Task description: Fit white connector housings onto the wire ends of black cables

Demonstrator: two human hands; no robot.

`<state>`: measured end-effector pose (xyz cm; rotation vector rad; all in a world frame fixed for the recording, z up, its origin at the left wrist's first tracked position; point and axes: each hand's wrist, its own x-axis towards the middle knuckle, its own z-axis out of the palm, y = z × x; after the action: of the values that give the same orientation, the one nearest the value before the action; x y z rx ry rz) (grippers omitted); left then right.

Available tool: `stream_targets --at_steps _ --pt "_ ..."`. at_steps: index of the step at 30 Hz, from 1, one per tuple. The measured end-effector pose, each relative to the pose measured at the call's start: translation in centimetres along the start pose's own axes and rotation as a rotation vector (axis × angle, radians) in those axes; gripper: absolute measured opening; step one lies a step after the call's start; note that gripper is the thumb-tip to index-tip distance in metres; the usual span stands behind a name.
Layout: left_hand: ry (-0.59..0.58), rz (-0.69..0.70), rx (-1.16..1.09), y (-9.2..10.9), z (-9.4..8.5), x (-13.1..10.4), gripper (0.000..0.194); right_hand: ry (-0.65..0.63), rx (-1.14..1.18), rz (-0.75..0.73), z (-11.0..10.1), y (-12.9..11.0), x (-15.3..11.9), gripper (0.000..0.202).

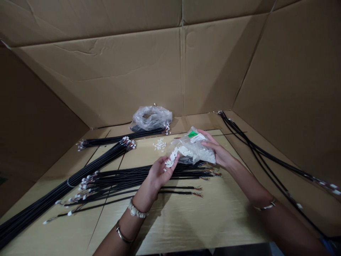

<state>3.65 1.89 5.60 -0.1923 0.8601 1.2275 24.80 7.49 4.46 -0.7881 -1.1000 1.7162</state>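
Note:
A clear plastic bag (198, 151) with small white connectors and a green label hangs tilted over the table, its mouth toward the left. My right hand (217, 151) grips the bag's right side. Cupped under the mouth, my left hand (162, 172) holds a heap of white connectors (171, 160). Just behind it, a small pile of white connectors (160, 144) lies on the table. Black cables (119, 179) with white connectors at their left ends and bare coloured wires at their right ends lie beneath my left hand.
A tied bundle of black cables (80, 174) runs along the left. Another bundle (125, 137) lies at the back, by a crumpled plastic bag (153, 117). Long black cables (262, 151) stretch along the right. Cardboard walls (128, 71) enclose the table (207, 220).

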Motion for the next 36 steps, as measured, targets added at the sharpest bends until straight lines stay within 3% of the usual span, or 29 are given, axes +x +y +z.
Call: stream_targets --at_steps 36 --pt "0.041 0.016 0.028 0.11 -0.09 0.17 0.05 0.022 0.024 0.003 -0.26 -0.04 0.11 0.057"
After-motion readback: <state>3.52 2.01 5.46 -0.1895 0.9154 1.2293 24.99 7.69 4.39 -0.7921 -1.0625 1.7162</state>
